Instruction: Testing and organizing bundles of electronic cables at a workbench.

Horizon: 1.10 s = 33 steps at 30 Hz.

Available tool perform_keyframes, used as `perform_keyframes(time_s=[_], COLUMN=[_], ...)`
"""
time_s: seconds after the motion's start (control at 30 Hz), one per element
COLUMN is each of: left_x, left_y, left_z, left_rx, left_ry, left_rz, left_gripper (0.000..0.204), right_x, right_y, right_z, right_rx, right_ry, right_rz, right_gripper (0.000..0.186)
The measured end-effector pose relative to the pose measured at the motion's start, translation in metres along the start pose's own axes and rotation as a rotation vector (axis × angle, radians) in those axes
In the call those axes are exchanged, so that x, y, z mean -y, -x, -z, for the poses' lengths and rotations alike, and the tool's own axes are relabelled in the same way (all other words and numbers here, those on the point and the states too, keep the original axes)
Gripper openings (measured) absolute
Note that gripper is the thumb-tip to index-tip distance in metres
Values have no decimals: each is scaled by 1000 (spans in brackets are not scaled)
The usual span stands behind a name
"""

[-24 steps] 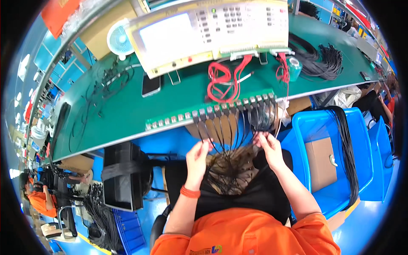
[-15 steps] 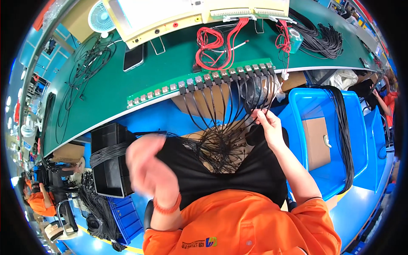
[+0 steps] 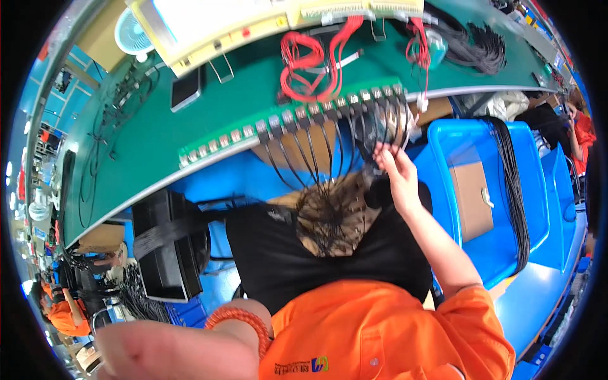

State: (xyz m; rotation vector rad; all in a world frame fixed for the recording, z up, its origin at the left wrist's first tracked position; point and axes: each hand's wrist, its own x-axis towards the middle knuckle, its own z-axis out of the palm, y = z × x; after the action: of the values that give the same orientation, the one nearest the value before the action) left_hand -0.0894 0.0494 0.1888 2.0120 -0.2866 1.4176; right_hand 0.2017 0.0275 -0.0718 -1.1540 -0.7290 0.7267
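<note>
My right hand [image 3: 394,166] is closed around black cables below the right end of a green connector strip [image 3: 293,118] at the bench edge. Several black cables [image 3: 307,153] hang from the strip into a tangle [image 3: 329,215] over a brown surface between my black-clad legs. My left hand [image 3: 133,348] is low at the left near my orange shirt, blurred and cut by the frame, so its fingers are unclear.
The green bench [image 3: 126,164] holds a yellow instrument [image 3: 230,38], red leads [image 3: 297,60], a phone [image 3: 187,87], a fan [image 3: 133,31] and cable bundles. A blue bin [image 3: 529,209] stands right, a black bin [image 3: 161,266] left. Co-workers [image 3: 582,145] sit at both sides.
My left hand has swung from the hanging cables down and to the left, out to the lower edge. My right hand stays at the cables, and the view has shifted.
</note>
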Motion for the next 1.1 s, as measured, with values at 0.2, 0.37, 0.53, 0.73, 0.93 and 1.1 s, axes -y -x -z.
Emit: perform_keyframes(time_s=[0.2,0.37,0.53,0.73,0.93,1.1], left_x=[67,134,153,162,166,167], left_y=[54,120,140,132,132,131], left_z=[-32,-41,-55,-53,-52,-54], left_rx=[-809,-857,-727,-702,-711,-682], left_ry=[-184,-115,47,37,63,60], left_rz=[261,1080,1001,995,997,962], left_gripper=[17,20,30,23,17,19], right_x=[23,32,31,35,31,27], right_y=[-19,-22,-17,-14,-11,-9], right_z=[6,8,7,7,5,6], right_rx=[-94,-91,-96,-122,-66,-94], right_ry=[58,97,60,47,72,18], right_rz=[85,77,54,42,7,-16], right_gripper=[22,20,21,24,22,23])
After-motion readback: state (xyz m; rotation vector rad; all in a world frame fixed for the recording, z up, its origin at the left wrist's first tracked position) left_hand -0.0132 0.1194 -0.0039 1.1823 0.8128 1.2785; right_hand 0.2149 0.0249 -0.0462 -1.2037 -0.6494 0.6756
